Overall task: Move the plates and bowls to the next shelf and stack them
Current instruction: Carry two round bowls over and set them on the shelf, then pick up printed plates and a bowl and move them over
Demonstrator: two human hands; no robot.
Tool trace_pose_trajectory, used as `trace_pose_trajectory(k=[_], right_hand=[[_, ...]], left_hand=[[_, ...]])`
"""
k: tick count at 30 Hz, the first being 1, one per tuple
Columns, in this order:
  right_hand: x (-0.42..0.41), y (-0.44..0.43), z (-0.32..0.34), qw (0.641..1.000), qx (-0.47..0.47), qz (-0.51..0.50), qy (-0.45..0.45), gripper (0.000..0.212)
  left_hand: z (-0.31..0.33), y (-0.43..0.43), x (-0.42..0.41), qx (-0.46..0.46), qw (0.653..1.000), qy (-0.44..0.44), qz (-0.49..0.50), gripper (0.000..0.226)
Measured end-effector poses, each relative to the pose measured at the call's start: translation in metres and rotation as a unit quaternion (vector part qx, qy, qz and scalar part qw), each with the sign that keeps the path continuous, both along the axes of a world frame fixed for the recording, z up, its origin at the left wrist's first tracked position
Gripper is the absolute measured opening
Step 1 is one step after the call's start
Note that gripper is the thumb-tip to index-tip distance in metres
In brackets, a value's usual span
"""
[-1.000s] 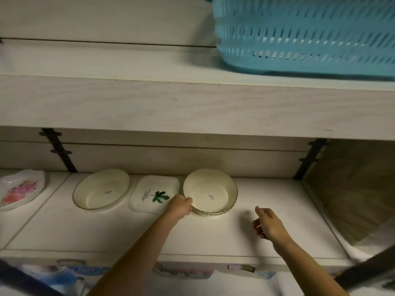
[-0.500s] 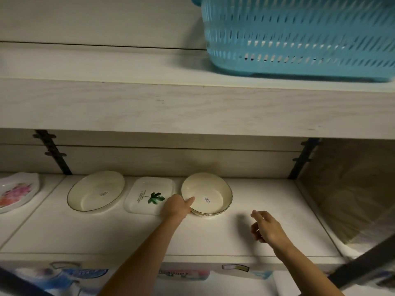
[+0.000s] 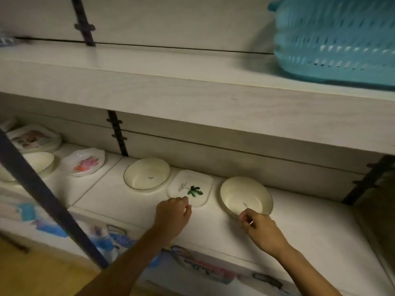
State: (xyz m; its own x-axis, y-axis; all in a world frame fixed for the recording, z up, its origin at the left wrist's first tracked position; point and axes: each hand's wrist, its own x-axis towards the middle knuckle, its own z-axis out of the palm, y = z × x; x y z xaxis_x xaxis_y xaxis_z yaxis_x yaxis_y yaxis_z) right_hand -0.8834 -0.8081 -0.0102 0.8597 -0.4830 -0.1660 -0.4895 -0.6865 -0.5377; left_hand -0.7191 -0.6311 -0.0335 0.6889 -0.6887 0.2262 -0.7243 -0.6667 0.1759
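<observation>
Head: leaf plate point(image 3: 190, 186) flat, stem leftward; right bowl point(image 3: 243, 193) mouth-up.

Cream bowl point(image 3: 146, 175) left, square leaf plate point(image 3: 190, 186) just beside it, second cream bowl point(image 3: 245, 195) right, near rim pinched by my right hand point(image 3: 263, 229); all upright on shelf point(image 3: 128, 206).

You see left bowl point(image 3: 147, 175) cream w/ thin dark rim; right bowl point(image 3: 245, 196) cream, tiny dark mark inside. Square plate point(image 3: 190, 186) white w/ green leaf print. Scalloped dish point(image 3: 84, 162) white w/ pink-red flowers. Basket point(image 3: 335, 39) turquoise. Shelf point(image 3: 192, 99) pale wood-grain.
</observation>
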Motion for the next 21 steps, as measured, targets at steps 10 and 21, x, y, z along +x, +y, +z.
trace_pose_trajectory(k=[10, 21], right_hand=[[0.090, 0.105, 0.008, 0.980, -0.051, 0.192, -0.021, 0.027], [0.175, 0.266, 0.013, 0.940, -0.063, 0.334, -0.020, 0.025]], left_hand=[[0.014, 0.146, 0.009, -0.002, 0.987, 0.000, 0.161, 0.023], [0.013, 0.319, 0.041, -0.037, 0.962, -0.008, 0.269, 0.022]])
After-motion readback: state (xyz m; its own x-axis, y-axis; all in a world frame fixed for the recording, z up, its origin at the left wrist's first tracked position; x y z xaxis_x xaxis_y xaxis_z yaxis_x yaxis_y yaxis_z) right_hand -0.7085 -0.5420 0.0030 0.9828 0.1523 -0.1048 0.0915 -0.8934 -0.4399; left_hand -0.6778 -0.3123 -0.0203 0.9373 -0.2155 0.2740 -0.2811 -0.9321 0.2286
